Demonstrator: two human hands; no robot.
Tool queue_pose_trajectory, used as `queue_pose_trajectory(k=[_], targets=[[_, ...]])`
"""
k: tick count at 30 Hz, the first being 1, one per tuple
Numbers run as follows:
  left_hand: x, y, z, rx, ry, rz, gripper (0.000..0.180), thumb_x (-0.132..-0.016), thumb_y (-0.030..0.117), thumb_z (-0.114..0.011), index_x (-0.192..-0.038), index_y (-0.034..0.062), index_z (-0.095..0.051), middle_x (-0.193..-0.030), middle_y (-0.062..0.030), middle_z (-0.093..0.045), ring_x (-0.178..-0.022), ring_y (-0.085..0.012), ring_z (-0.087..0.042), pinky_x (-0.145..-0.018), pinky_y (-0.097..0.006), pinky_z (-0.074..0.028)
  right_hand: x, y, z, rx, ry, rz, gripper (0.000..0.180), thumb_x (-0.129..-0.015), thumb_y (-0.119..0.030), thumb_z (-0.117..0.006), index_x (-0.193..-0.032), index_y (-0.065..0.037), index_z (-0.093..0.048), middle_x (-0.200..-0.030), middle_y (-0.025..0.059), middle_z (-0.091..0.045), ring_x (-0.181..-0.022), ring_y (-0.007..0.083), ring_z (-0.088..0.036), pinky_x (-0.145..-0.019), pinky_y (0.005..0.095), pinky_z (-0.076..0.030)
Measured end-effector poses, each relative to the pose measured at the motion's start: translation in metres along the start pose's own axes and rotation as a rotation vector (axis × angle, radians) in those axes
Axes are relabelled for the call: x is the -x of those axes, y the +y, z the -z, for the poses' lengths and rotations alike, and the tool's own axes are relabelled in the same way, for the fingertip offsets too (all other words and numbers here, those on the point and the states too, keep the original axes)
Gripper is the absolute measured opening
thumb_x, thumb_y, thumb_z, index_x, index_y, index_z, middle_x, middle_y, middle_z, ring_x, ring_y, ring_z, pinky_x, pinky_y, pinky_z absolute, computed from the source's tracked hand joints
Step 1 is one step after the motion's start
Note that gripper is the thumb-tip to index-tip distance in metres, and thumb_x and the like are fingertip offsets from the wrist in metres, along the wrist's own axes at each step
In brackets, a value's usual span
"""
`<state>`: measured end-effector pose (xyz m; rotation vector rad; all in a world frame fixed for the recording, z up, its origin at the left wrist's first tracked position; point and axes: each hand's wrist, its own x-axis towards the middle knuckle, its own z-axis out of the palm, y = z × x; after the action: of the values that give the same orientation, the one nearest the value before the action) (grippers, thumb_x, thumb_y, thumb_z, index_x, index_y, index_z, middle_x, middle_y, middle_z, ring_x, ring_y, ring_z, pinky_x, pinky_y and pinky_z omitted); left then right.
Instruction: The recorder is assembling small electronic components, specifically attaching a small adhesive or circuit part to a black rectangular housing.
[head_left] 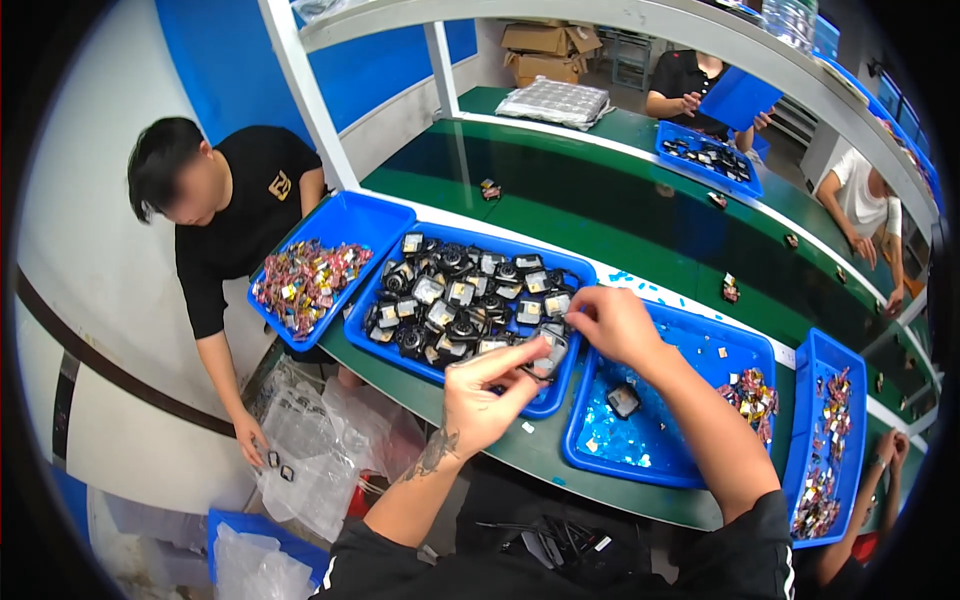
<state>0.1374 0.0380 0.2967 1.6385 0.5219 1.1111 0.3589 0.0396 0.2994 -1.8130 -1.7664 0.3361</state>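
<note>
My left hand [488, 400] pinches a small black-framed device [547, 356] with a clear greyish face between thumb and fingers, above the right end of a blue tray [430, 368]. Close to the device's upper edge is my right hand [618, 322], thumb and fingertips pressed together; whatever they grip is too small to make out. Many similar black devices [460, 293] with pale square faces lie heaped in that tray. Beneath my right forearm, a second blue tray [610, 462] holds a single black device [623, 401], scattered blue film bits and a pile of small colourful wired parts [752, 402].
More wired parts fill blue bins at left [375, 215] and right [850, 365]. Behind runs a green conveyor belt [600, 220] carrying scattered parts, beneath a white frame [310, 95]. A co-worker [250, 190] reaches toward plastic bags [320, 450] at left; others work across the belt.
</note>
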Motion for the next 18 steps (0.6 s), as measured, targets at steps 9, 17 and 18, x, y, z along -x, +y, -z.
queue_pose_trajectory(k=[9,17,18], targets=[[0.012,-0.004,0.001,0.567,0.242,0.291,0.037,-0.091,-0.001,-0.058,-0.127,-0.0059,-0.05,-0.107,-0.0194,-0.065,-0.085,-0.0274,-0.07,-0.074,-0.033,-0.061,-0.001,-0.006,-0.01,0.151,-0.096,-0.076,0.031,-0.077,-0.026,-0.074,-0.098,-0.003,-0.069,-0.079,0.0148,-0.069,-0.077,0.0321,-0.068,-0.071,0.0419,-0.053],[0.018,-0.017,-0.012,0.969,0.209,0.438,0.018,-0.092,-0.003,-0.05,-0.107,0.0058,-0.053,-0.119,-0.0282,-0.059,-0.109,-0.0377,-0.062,-0.094,-0.043,-0.053,0.02,-0.011,0.011,-0.106,0.165,-0.057,0.014,-0.086,-0.011,-0.062,-0.091,0.0,-0.068,-0.092,0.0165,-0.068,-0.083,0.0302,-0.068,-0.071,0.0378,-0.054],[0.019,-0.015,-0.014,0.979,0.23,0.477,0.014,-0.093,-0.002,-0.046,-0.102,0.0081,-0.05,-0.122,-0.0314,-0.056,-0.11,-0.0414,-0.06,-0.093,-0.043,-0.054,0.026,-0.018,0.013,-0.303,0.132,-0.142,0.014,-0.09,-0.014,-0.06,-0.094,-0.001,-0.065,-0.092,0.0145,-0.068,-0.083,0.0264,-0.068,-0.068,0.035,-0.054]])
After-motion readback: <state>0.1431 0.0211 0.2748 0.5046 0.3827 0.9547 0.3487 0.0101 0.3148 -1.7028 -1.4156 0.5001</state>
